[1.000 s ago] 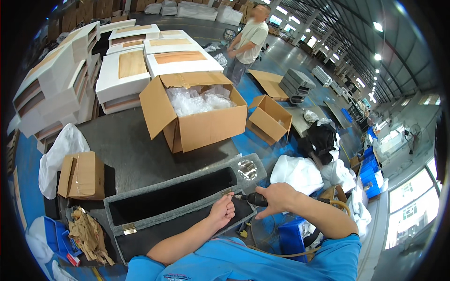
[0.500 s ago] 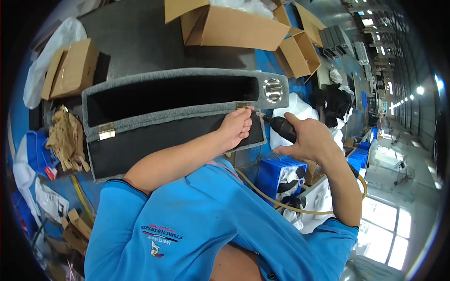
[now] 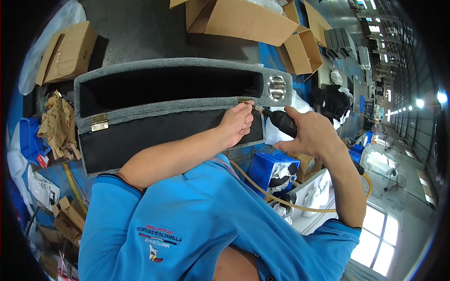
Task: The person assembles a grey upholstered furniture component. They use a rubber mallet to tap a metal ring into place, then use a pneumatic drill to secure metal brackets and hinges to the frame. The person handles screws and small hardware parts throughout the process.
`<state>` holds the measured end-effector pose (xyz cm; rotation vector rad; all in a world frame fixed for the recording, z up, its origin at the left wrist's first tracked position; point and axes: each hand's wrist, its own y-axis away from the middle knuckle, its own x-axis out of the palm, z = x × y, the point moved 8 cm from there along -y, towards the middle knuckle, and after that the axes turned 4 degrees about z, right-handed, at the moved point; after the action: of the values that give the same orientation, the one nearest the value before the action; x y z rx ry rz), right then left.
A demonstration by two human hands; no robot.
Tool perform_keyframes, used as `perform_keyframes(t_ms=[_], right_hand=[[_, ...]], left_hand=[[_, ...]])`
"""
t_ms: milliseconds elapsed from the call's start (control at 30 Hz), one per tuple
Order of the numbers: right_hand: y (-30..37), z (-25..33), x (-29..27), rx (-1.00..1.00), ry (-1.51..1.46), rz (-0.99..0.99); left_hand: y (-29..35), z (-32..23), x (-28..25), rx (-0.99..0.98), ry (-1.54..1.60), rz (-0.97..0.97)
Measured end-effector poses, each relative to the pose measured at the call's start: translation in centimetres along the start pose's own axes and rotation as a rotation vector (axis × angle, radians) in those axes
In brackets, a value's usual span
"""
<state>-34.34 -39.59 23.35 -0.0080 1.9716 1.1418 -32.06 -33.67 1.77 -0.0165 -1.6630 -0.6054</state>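
Observation:
A long grey fabric-covered box (image 3: 154, 64) with a dark hollow inside lies before me. Its black-lined lid (image 3: 154, 136) is folded open on my side. Two brass-coloured hinges join them, a left hinge (image 3: 99, 122) and a right hinge (image 3: 244, 100). My left hand (image 3: 236, 125) is closed in a pinch right at the right hinge; whatever sits between its fingertips is too small to make out. Wrapped in my right hand (image 3: 313, 132) is a black power screwdriver (image 3: 283, 122). It lies nearly level, its bit pointing left to my left fingertips.
A round metal cup holder (image 3: 277, 88) is set into the box's right end. Cardboard boxes stand beyond, including a large carton (image 3: 248, 21) and a closed one (image 3: 70, 51) at left. Crumpled brown paper (image 3: 59, 124) lies left. A yellow hose (image 3: 262, 191) loops near a blue bin (image 3: 269, 171).
The whole view has shifted a little, so the box sits slightly higher and further left. Both hands keep their place at the right hinge, the screwdriver still in my right hand.

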Motion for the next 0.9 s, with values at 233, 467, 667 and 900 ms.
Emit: perform_keyframes(t_ms=[233,467,667,900], right_hand=[[-0.5,0.4,-0.7,0.001,0.030,0.071],[-1.5,1.1,-1.5,-0.008,0.127,0.085],[-2.5,2.1,-2.4,-0.019,0.248,0.127],[-3.8,3.4,-3.7,-0.032,0.336,0.206]], left_hand=[[0.1,0.1,0.1,-0.018,0.028,-0.040],[0.1,0.0,0.1,-0.031,0.050,-0.033],[-0.2,-0.1,-0.2,-0.041,0.070,-0.012],[2.4,0.6,7.1,-0.224,0.203,0.487]])
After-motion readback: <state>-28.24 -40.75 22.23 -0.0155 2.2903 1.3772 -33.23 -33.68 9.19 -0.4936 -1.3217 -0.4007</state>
